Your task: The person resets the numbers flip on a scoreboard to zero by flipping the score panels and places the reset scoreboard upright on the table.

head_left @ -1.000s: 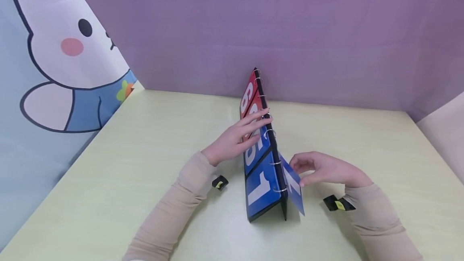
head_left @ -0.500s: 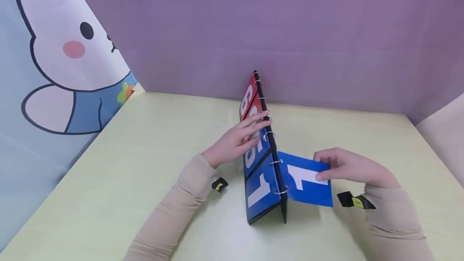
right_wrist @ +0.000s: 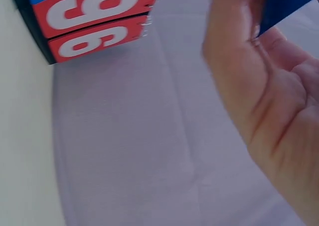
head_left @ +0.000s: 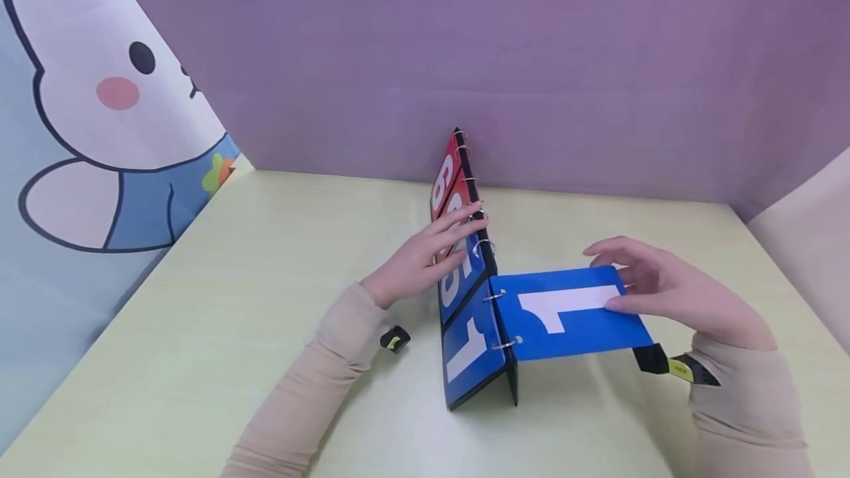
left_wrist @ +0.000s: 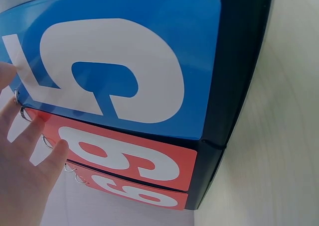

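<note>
A tabletop flip scoreboard (head_left: 494,383) stands like a tent on the table, red number cards at its far end and blue ones at its near end. My left hand (head_left: 420,260) rests across its ringed top edge with fingers extended. In the left wrist view those fingers lie beside a blue card (left_wrist: 199,47) with a white 5. My right hand (head_left: 693,297) pinches the outer edge of a blue number card (head_left: 578,334) showing a white 1, thumb on top. That card extends to the right from its two rings, nearly level. The fingertips under it are partly hidden.
The pale yellow table (head_left: 299,242) runs back to a purple cloth wall (head_left: 531,57). A cartoon rabbit backdrop (head_left: 66,131) borders the left side. Small black and yellow wrist devices (head_left: 395,339) sit at both sleeves.
My right hand has drawn the blue 1 card away from the scoreboard's right side, outward and up to nearly level. My left hand has stayed on the top edge.
</note>
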Motion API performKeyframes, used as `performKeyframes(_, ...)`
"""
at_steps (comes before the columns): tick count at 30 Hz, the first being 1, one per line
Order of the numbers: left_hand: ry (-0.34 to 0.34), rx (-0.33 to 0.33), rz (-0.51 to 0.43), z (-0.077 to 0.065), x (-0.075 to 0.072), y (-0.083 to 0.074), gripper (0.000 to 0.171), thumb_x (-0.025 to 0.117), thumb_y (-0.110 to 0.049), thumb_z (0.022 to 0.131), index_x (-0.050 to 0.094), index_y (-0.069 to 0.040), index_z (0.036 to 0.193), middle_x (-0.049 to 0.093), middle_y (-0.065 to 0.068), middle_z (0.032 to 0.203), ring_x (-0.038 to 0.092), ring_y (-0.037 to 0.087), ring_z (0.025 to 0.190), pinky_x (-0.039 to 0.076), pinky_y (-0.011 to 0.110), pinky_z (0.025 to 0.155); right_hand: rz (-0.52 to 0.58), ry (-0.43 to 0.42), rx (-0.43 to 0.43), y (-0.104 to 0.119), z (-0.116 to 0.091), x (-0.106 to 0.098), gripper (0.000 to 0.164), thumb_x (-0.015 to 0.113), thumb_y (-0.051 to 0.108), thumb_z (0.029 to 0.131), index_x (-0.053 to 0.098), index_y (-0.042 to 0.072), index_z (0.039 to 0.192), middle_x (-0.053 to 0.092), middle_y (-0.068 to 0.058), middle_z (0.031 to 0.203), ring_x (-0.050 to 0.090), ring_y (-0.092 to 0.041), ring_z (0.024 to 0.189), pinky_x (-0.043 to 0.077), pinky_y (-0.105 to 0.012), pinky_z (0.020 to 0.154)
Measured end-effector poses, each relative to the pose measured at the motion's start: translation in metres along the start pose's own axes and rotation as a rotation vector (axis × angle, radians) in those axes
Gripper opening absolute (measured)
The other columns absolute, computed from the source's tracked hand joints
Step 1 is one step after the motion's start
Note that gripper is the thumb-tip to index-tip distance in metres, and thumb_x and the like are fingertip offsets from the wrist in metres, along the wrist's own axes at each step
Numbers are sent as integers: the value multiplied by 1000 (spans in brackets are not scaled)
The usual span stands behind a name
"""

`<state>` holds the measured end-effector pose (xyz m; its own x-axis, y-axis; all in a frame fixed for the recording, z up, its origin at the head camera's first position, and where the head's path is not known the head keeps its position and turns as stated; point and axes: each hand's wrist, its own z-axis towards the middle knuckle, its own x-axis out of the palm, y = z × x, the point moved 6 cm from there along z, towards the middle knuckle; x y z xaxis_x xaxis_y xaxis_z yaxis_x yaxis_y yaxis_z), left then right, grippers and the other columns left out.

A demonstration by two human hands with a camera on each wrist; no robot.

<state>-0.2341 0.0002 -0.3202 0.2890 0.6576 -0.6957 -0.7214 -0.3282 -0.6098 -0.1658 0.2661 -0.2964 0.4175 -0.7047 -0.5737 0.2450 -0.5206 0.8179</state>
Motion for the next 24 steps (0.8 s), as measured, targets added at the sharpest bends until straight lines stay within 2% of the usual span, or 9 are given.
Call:
performKeyframes(6,0,2,5,0,0,0,47,52,-17,97,42,-15,143,25,1,157,29,20,142,46,41,100,25,-24,-47,11,-12,-4,67,61,-5,87,35,21,142,47,8,125,62,-11,96,58,-31,65)
performKeyframes(11,0,-3,15,0,0,1,47,52,-17,97,42,-16,143,25,1,157,27,20,143,37,46,108,-5,-109,-57,20,-23,-10,68,60,-9,86,35,17,144,42,9,133,62,-6,100,57,-27,67)
performKeyframes(12,1,-5,13,0,0,1,48,52,-17,97,42,-16,143,25,0,157,27,20,143,38,46,107,44,-113,-79,24,-25,-10,68,57,-11,87,33,15,145,41,7,136,62,-6,102,57,-28,68)
performKeyframes(14,3,-8,9,0,1,1,48,52,-18,97,42,-16,143,25,0,157,27,19,143,39,46,107,168,-115,-149,32,-29,-10,69,50,-16,88,27,12,147,38,2,140,60,-8,107,57,-28,71)
performKeyframes(18,4,-9,4,0,1,1,48,52,-18,97,41,-16,143,25,0,157,28,19,142,43,43,104,451,-96,-370,53,-36,-7,71,34,-26,85,14,0,148,29,-13,147,57,-20,114,57,-30,80)
performKeyframes(21,1,-8,-2,0,1,1,48,52,-17,97,41,-16,143,25,1,156,28,19,142,47,41,100,494,-142,-494,68,-42,-1,69,33,-28,82,13,-8,145,26,-21,147,54,-26,118,55,-29,82)
performKeyframes(24,3,-8,-5,0,1,1,48,52,-17,97,41,-16,144,25,0,157,28,19,142,49,39,97,510,-211,-558,78,-47,7,64,37,-30,80,22,-14,140,29,-25,145,48,-29,124,55,-28,83)
